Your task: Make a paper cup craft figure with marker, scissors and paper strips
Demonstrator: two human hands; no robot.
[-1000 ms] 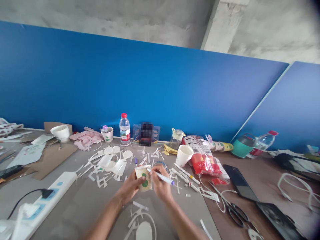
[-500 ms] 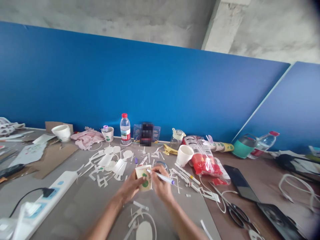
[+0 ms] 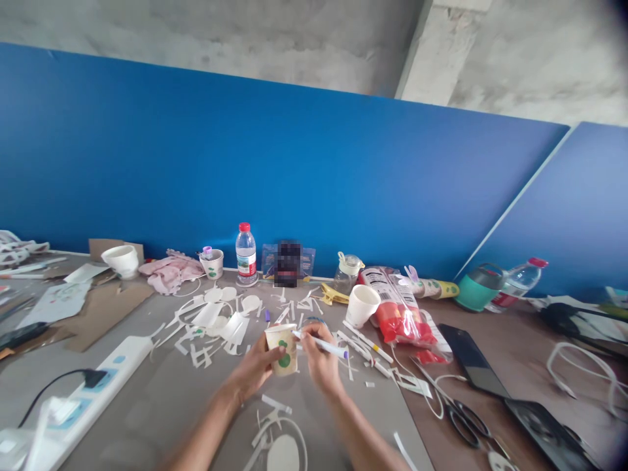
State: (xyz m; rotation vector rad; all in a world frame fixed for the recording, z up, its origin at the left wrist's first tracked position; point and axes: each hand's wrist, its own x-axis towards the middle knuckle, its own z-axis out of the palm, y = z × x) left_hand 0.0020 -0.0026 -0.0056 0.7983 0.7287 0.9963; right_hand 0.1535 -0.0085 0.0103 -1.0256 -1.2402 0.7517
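Note:
A paper cup [image 3: 283, 356] with green leaf marks is held upright over the table by my left hand [image 3: 255, 366], its thumb across the front. My right hand [image 3: 320, 356] grips a white marker [image 3: 324, 345] with a purple end. The marker's tip points left, close to the cup's upper right side; whether it touches is too small to tell. White paper scraps [image 3: 220, 317] lie behind and to the left of the cup. Below my hands is a round white piece [image 3: 283, 453] with curved strips around it.
A red-capped bottle [image 3: 246, 256] stands at the back. To the right are a white cup [image 3: 363, 305], a red snack bag [image 3: 400, 317], scissors [image 3: 466, 422] and a dark phone [image 3: 471, 360]. A power strip [image 3: 98, 392] lies at the left.
My right hand and the marker have shifted slightly right, so the tip sits nearer the cup's right edge. My left hand and the cup have barely moved.

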